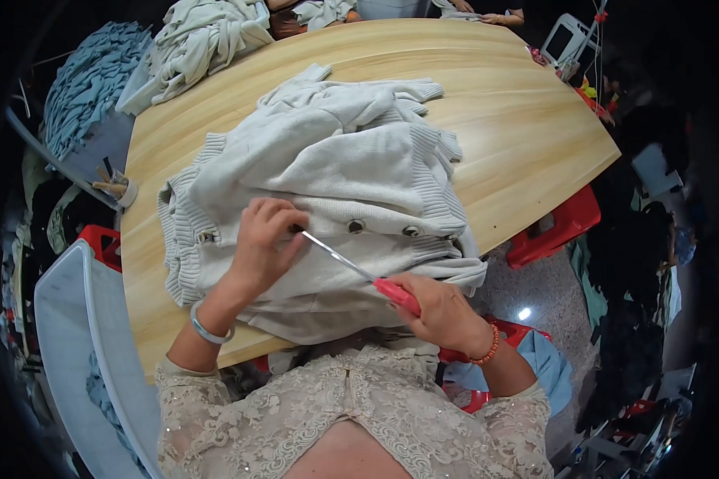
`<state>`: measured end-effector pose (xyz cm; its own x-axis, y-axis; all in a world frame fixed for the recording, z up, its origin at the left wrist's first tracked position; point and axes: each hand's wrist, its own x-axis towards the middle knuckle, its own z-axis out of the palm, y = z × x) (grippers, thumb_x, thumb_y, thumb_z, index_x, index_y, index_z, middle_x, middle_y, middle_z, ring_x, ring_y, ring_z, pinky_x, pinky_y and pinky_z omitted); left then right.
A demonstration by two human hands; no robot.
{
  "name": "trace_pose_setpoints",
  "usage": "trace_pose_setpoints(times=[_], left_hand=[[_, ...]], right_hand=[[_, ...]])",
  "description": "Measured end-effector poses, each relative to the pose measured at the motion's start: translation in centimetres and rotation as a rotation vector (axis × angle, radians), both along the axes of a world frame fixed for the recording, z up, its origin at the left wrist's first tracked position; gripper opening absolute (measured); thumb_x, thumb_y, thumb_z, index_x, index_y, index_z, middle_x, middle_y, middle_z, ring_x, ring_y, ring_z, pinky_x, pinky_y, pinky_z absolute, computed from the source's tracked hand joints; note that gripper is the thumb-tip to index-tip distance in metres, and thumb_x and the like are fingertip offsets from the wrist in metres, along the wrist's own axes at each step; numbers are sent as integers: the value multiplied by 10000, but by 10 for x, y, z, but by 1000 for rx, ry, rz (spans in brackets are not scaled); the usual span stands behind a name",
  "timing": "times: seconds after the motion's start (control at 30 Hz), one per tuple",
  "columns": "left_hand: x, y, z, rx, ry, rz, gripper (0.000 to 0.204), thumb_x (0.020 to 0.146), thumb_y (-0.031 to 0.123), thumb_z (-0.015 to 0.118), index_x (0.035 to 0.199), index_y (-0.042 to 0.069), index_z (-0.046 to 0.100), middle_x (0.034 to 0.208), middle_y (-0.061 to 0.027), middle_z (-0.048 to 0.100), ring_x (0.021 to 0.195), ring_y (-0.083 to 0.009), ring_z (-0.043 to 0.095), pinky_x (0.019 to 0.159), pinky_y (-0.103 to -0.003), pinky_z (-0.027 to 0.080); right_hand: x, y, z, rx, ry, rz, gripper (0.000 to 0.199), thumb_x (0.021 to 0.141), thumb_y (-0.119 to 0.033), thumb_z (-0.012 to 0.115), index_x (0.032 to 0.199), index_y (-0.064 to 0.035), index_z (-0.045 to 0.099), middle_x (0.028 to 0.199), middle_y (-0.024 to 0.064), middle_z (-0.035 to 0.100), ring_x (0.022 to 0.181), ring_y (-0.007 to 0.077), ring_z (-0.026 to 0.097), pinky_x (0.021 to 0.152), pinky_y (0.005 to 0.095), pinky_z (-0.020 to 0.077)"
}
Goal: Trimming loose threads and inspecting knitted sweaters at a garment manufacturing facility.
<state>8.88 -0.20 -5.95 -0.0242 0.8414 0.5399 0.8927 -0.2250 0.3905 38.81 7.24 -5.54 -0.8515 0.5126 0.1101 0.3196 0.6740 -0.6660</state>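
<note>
A pale grey knitted cardigan with round buttons lies bunched on a light wooden table. My left hand pinches the cardigan's fabric near its button band, fingers curled. My right hand grips the red handle of a thin metal pointed tool. The tool's tip reaches up-left to the spot under my left fingers. A silver bangle sits on my left wrist and an orange bead bracelet on my right.
More pale garments are heaped at the table's far left, beside a blue knit pile. Another person's hands rest at the far edge. Red plastic stools stand right of the table. A grey bin is at my left.
</note>
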Motion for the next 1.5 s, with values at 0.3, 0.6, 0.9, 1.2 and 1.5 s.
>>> trace_pose_setpoints(times=[0.3, 0.6, 0.9, 1.2, 1.5], left_hand=[[61, 44, -21, -109, -176, -15, 305, 722, 34, 757, 987, 53, 606, 918, -101, 622, 841, -311, 617, 742, -402, 505], [43, 47, -6, -151, -162, -166, 224, 725, -40, 735, 903, 60, 642, 968, -103, 607, 905, -274, 585, 708, -372, 506], [114, 101, -28, -192, 76, -208, 325, 763, 58, 757, 1052, 55, 611, 1017, -141, 593, 937, -342, 604, 782, -418, 501], [110, 105, -14, -301, 39, -332, 216, 734, 10, 743, 921, 61, 649, 919, -93, 597, 827, -285, 585, 737, -372, 483], [159, 160, -55, -260, 285, -288, 230, 764, 42, 701, 986, 56, 644, 982, -119, 611, 988, -321, 601, 851, -411, 494]], right_hand=[[57, 2, 4, 25, -127, -279, 336, 876, -168, 681, 1189, -83, 591, 914, 177, 683, 862, 389, 665, 731, 439, 532], [60, 3, -5, -13, 0, -157, 287, 888, -165, 651, 1154, -95, 569, 854, 178, 681, 798, 380, 671, 694, 468, 526], [111, -5, -6, -61, -153, -413, 307, 901, -235, 667, 1161, -91, 590, 889, 191, 678, 831, 397, 660, 711, 473, 514], [113, -6, -33, -79, -68, -383, 306, 907, -253, 663, 1152, -87, 587, 898, 186, 680, 841, 391, 662, 700, 466, 514], [138, -9, -46, -30, -42, -608, 296, 914, -265, 643, 1149, -101, 568, 836, 190, 673, 796, 408, 659, 700, 503, 518]])
